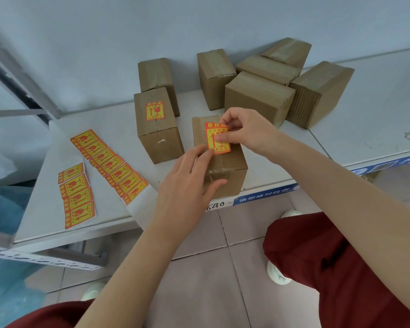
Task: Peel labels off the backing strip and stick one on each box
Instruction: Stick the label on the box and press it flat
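Applying a label. The right hand is pinching the upper corner of the label, fingers clamped on it. The left hand, fingers straight and together, is pressing its lower edge onto the near box, probably to seat it flat and square. A labelled box is standing just beside, with unlabelled boxes waiting behind. The backing strips are lying left on the white shelf, against a pale wall.

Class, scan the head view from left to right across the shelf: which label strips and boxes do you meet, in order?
short label strip → long label strip → labelled box → box being labelled → rightmost plain box
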